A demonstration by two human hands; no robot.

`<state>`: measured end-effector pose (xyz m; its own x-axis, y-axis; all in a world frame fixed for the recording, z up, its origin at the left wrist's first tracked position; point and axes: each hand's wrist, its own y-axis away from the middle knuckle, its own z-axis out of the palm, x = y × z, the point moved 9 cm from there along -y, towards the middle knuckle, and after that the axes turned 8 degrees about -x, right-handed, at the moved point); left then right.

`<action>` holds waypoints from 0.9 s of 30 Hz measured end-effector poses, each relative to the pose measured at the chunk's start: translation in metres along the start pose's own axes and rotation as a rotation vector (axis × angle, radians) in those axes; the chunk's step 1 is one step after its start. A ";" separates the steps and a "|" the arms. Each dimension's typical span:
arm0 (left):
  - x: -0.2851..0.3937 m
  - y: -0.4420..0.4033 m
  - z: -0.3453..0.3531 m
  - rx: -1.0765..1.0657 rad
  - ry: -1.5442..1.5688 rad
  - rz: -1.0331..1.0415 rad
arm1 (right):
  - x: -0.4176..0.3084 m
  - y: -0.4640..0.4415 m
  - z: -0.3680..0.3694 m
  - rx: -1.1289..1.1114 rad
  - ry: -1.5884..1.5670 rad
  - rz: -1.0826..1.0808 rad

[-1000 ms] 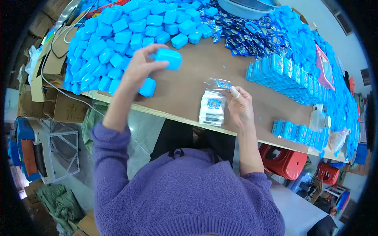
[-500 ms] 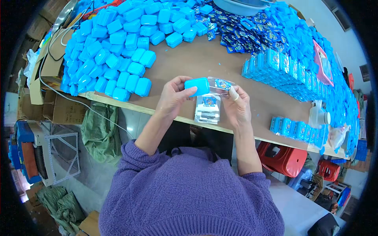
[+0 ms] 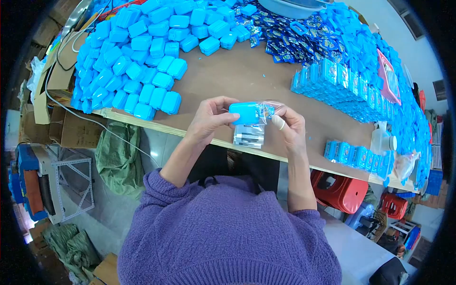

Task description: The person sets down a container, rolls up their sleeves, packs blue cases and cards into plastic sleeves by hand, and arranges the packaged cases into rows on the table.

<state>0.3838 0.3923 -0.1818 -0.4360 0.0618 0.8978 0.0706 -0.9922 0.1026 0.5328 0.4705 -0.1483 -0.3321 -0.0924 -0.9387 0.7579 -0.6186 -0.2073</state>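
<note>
Between my hands, over the front of the brown table (image 3: 213, 85), is a blue plastic case (image 3: 246, 113). My left hand (image 3: 209, 118) is closed on its left end, thumb on the front face. A clear plastic bag (image 3: 270, 105) with a printed picture covers the case's right part. My right hand (image 3: 289, 124), with a white covering on one fingertip, pinches the bag's right side. Just below the case, partly hidden by it, lies a stack of clear bags with white printed cards (image 3: 249, 137) near the table's front edge.
Blue cases (image 3: 137, 71) are heaped at the left. Dark blue packets (image 3: 304, 42) and a basin (image 3: 292, 8) are at the back. Wrapped cases (image 3: 339, 85) stand in rows at the right, with another row (image 3: 356, 156) near the edge. A red stool (image 3: 339, 190) is below.
My left hand has brought the blue case from the left-hand heap to the bag and moved it rightward, partly into the bag. My right hand has stayed near the same spot, holding the bag.
</note>
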 end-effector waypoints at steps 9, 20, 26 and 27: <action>-0.005 -0.001 0.010 -0.021 0.012 0.005 | -0.008 0.010 -0.030 0.271 0.166 -0.158; -0.006 -0.003 0.021 0.038 0.052 0.054 | -0.005 0.001 -0.019 0.334 0.072 -0.107; -0.001 -0.002 0.037 0.072 -0.014 0.154 | 0.039 0.009 0.003 0.159 -0.363 0.180; -0.001 -0.003 0.039 0.067 -0.028 0.154 | 0.039 0.009 0.005 0.164 -0.355 0.198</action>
<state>0.4191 0.3997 -0.1659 -0.3903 -0.0870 0.9166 0.1947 -0.9808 -0.0102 0.5238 0.4571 -0.1850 -0.3831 -0.4665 -0.7973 0.7370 -0.6747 0.0407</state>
